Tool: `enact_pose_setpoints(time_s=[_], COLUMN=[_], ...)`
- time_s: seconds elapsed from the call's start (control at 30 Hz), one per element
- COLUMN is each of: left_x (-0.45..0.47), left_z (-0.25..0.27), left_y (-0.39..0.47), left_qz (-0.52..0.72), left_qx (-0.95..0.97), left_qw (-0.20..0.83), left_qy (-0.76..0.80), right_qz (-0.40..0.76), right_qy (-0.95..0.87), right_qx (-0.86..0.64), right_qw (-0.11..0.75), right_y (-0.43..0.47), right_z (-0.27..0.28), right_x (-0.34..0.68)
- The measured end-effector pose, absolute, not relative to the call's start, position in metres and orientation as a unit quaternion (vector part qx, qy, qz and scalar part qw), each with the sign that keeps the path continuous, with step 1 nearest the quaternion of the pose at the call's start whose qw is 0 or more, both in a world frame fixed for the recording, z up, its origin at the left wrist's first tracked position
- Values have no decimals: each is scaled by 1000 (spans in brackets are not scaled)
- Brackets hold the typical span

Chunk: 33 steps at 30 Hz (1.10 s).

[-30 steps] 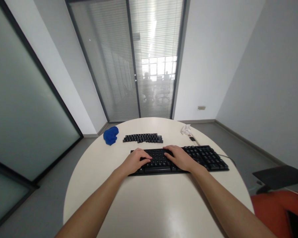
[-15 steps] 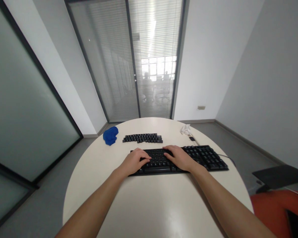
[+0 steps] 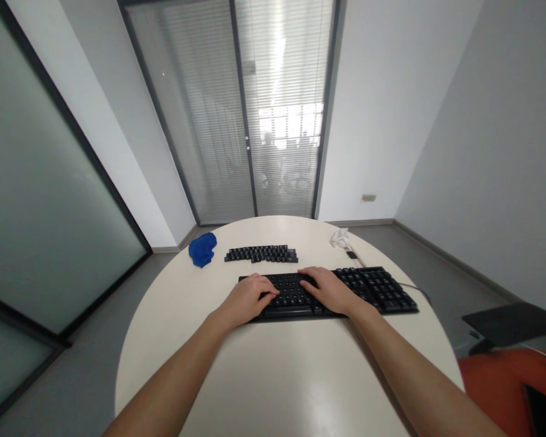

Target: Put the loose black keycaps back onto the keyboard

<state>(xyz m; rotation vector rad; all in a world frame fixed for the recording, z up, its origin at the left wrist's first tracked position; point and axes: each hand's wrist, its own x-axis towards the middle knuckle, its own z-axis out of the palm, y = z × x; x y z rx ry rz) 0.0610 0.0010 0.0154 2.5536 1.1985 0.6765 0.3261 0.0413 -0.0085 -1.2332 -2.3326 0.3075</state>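
Observation:
A black keyboard (image 3: 295, 311) lies across the round table; most keycaps are gone from its left and middle part, while keycaps still cover its right end. Over its left part is my left hand (image 3: 246, 297), thumb and fingertips pressed together low over the bare key sockets. Whatever those fingertips may hold is too small to make out. My right hand (image 3: 330, 290) lies on the middle of the keyboard, fingers stretched toward its far edge and thumb apart. Beyond the keyboard, loose black keycaps (image 3: 264, 253) sit in close rows on the tabletop.
The round white table (image 3: 273, 376) fills the foreground. A blue cloth (image 3: 202, 249) lies at its far left. At the far right are a crumpled white tissue (image 3: 340, 237) and a brush-like stick (image 3: 357, 255). The keyboard's cable (image 3: 416, 287) runs off right, near a red chair (image 3: 500, 388).
My left hand has shifted slightly to the right over the bare sockets, fingertips still together. My right hand and the keyboard have stayed put.

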Motion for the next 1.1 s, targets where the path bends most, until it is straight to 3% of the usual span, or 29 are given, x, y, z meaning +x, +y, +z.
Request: enact_pose_setpoints(time_s=[0.5,1.1], left_x=[67,66], left_z=[-6,-7], left_y=[13,15], left_qz=[319,256], left_qx=[789,774], left_qw=[146,127], left_qy=[504,566], right_qz=[107,102], right_qy=[-854,-853], right_qx=[-449,-455], right_qw=[242,236], right_y=[43,43], right_z=[-10,-10], right_x=[326,326])
